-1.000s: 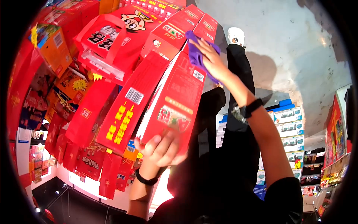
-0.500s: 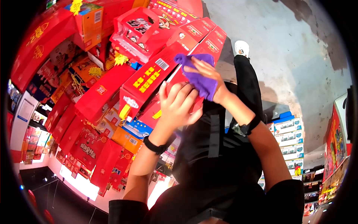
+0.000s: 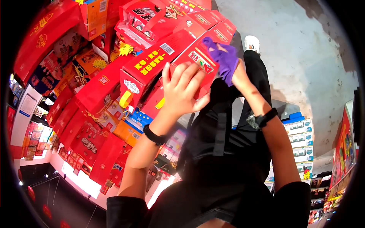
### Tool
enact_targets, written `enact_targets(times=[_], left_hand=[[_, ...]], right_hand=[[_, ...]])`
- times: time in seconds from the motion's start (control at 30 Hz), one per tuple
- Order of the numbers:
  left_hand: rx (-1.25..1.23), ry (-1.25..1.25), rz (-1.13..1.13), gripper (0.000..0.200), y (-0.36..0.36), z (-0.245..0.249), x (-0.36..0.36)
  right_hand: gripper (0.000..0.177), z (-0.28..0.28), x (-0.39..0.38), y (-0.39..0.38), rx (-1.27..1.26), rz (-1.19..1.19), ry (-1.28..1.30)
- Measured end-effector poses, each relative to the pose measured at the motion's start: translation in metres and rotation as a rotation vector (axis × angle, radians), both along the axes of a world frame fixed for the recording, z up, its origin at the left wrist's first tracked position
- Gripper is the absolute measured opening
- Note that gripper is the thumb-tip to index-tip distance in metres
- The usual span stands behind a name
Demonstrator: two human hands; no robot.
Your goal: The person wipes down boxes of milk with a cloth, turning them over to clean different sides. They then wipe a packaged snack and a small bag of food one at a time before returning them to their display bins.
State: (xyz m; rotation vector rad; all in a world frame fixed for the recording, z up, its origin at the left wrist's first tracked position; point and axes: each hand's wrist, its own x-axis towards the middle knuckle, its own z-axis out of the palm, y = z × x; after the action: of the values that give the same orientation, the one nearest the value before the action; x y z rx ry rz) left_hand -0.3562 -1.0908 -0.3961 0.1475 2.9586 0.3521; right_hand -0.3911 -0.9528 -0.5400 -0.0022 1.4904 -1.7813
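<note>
Shop aisle, grey concrete floor (image 3: pixel 304 57) on the right, a packed display of red gift cartons filling the left of the view. Both hands were up at one red box (image 3: pixel 199 62) at the edge of that display, beside a neighbouring box with a barcode and yellow characters (image 3: pixel 156 62).

The red box's long axis ran from lower left to upper right in the view, away from the person. The left hand (image 3: pixel 182 93) was on the near end – fingers spread and laid over the face, thumb hooked round the lower edge, so it gripped the box. The right hand (image 3: pixel 239 74) was further out, at the far end, closed on a purple cloth (image 3: pixel 224 57) bunched against the box's top corner. So the left hand was nearer the person, the right hand on the far end with the cloth between it and the cardboard.

Box looked glossy red with a small printed label – long, flat, no visible dents. Black wristband (image 3: pixel 154 135) on the left wrist, watch (image 3: pixel 264 118) on the right. White shoe (image 3: pixel 251 43) visible below; blue-and-white cartons (image 3: pixel 300 140) stacked further right.
</note>
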Motion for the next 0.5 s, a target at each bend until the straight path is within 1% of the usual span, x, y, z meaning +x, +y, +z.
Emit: enact_targets(times=[0.07,0.1,0.13,0.17,0.2,0.27,0.3,0.37,0.4,0.47,0.5], left_hand=[[0.019,0.045,0.003,0.055,-0.002,-0.002,0.001],[0.002,0.036,-0.013,0.063,-0.004,-0.001,0.003],[0.047,0.071,0.036,0.058,-0.003,-0.003,0.005],[0.082,0.138,0.041,0.060,-0.004,-0.007,0.007],[0.116,0.203,0.045,0.062,-0.005,-0.010,0.007],[0.085,0.190,0.024,0.065,-0.005,-0.008,0.006],[0.063,0.155,0.025,0.065,-0.005,-0.006,0.005],[0.061,0.117,0.030,0.065,-0.006,-0.006,0.007],[0.059,0.117,0.029,0.065,-0.006,-0.005,0.008],[0.050,0.106,0.024,0.064,-0.005,-0.004,0.006],[0.038,0.104,0.015,0.062,-0.004,-0.002,0.005]], right_hand=[[0.038,0.027,-0.004,0.001,-0.150,0.083,0.163],[0.039,0.040,-0.004,-0.004,-0.250,0.026,0.204],[0.039,0.051,-0.004,-0.009,-0.347,-0.036,0.243],[0.037,0.061,-0.002,-0.013,-0.416,-0.089,0.225],[0.042,0.057,0.000,-0.020,-0.482,-0.122,0.197],[0.045,0.050,0.000,-0.026,-0.527,-0.174,0.324],[0.045,0.045,0.000,-0.027,-0.523,-0.178,0.329],[0.048,0.036,0.002,-0.030,-0.383,-0.188,0.350],[0.045,0.031,0.000,-0.029,-0.307,-0.176,0.381],[0.039,0.004,0.003,-0.030,-0.150,-0.086,0.520],[0.032,0.006,0.004,-0.031,-0.197,-0.173,0.156]])
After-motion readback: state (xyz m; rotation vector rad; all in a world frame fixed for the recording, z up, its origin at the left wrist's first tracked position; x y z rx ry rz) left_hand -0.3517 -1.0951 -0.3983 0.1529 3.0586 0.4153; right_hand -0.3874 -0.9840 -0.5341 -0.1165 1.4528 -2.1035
